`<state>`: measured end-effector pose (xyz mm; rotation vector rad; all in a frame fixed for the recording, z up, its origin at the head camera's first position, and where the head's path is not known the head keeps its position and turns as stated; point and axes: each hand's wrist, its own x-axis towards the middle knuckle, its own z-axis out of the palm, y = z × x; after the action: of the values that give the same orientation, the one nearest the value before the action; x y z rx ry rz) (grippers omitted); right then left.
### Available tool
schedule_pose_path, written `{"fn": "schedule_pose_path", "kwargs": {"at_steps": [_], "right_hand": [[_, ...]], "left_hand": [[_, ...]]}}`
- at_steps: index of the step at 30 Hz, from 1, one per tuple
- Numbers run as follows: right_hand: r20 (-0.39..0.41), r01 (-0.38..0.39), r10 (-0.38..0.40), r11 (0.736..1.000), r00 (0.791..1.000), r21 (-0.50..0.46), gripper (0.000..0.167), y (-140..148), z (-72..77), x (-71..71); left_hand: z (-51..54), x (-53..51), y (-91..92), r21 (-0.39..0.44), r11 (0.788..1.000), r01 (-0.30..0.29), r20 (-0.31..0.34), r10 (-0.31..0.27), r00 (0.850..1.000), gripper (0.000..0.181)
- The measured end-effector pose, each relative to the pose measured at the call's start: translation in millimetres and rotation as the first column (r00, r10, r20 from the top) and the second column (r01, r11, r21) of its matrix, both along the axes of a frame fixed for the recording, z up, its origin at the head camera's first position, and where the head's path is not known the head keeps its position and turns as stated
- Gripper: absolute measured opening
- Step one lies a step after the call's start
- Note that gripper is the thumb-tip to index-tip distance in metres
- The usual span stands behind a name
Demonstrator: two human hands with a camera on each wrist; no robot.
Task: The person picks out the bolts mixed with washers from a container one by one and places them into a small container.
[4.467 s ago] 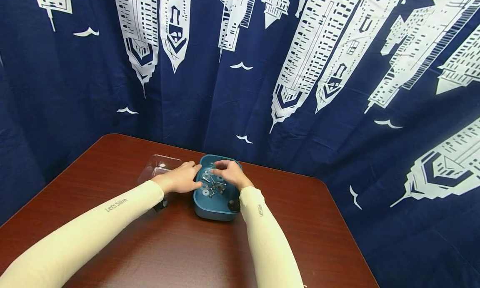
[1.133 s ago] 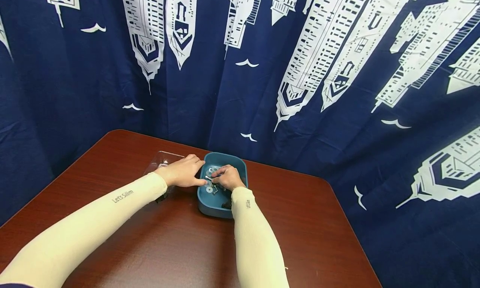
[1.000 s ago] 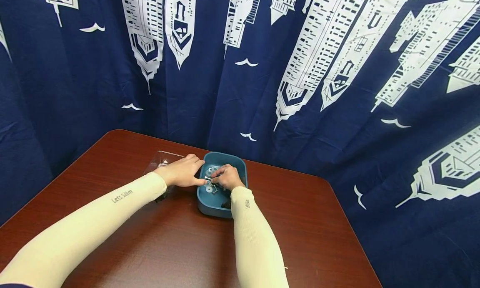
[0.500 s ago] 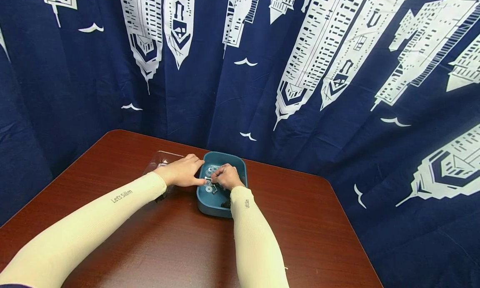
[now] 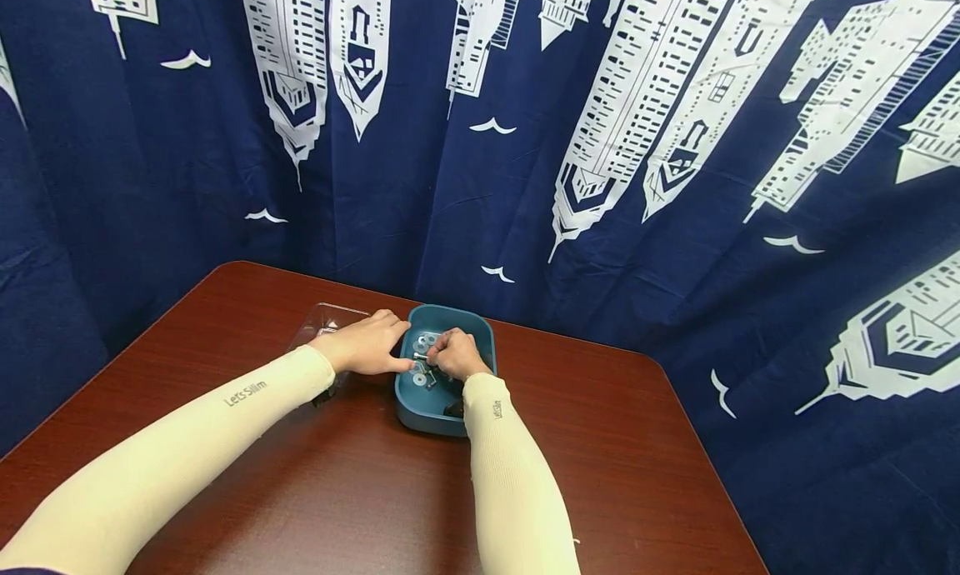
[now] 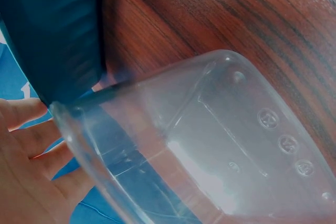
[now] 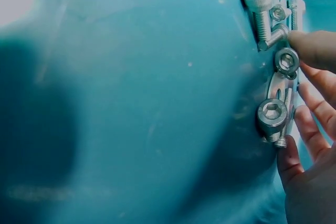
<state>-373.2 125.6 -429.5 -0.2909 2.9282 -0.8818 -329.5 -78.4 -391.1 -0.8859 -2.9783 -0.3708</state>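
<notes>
A blue bin holds a pile of metal bolts and several flat washers. Inside it my right hand has its fingers bent down at the pile. Thumb and fingertips pinch the end of a small bolt; the right wrist view has the thumb against a bolt, partly hidden. My left hand lies along the bin's left rim, fingers and thumb spread and touching it. In the left wrist view those fingers are extended, with nothing in them.
A clear plastic tub stands left of the bin, partly behind my left hand; the left wrist view has this tub close up. The brown table ends at a blue curtain with white building prints.
My right hand has gone from hovering with fingers apart to lower in the bin, fingertips together at a bolt. My left hand keeps its place on the rim. The view has shifted slightly.
</notes>
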Motion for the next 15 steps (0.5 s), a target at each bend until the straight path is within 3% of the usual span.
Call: {"fn": "schedule_pose_path", "kwargs": {"at_steps": [15], "right_hand": [[0.016, -0.065, 0.065, 0.998, 0.998, 0.004, 0.014, 3.1, 2.4, -3.4]], "left_hand": [[-1.8, -2.4, 1.1, -0.012, 1.0, -0.005, 0.003, 0.005, 1.0, 0.082]]}}
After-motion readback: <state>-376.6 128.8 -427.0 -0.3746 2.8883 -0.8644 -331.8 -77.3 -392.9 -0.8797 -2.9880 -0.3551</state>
